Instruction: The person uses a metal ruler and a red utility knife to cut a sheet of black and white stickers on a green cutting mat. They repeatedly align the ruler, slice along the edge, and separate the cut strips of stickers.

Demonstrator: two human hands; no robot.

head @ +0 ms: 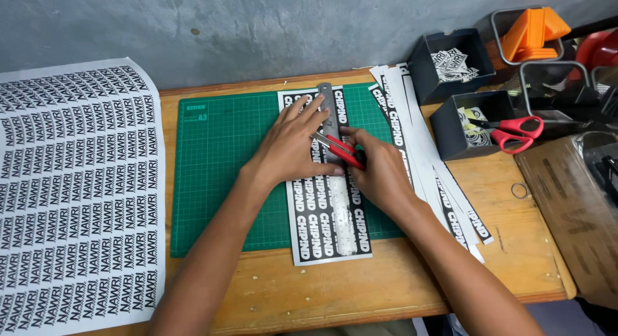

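Observation:
My left hand (291, 146) presses flat on a long steel ruler (337, 181) that lies lengthwise over a black-and-white printed sticker sheet (322, 226). The sheet rests on a green cutting mat (219, 162). My right hand (380, 172) grips a red utility knife (340, 149), its blade end against the ruler's edge just beside my left fingers. Both hands meet near the upper half of the sheet.
A large printed sheet (77, 194) hangs over the table's left end. Cut strips (418, 143) fan out to the right of the mat. Black bins (476, 120) with cut stickers, red scissors (515, 131), orange pieces (531, 33) and a cardboard box (573, 214) crowd the right side.

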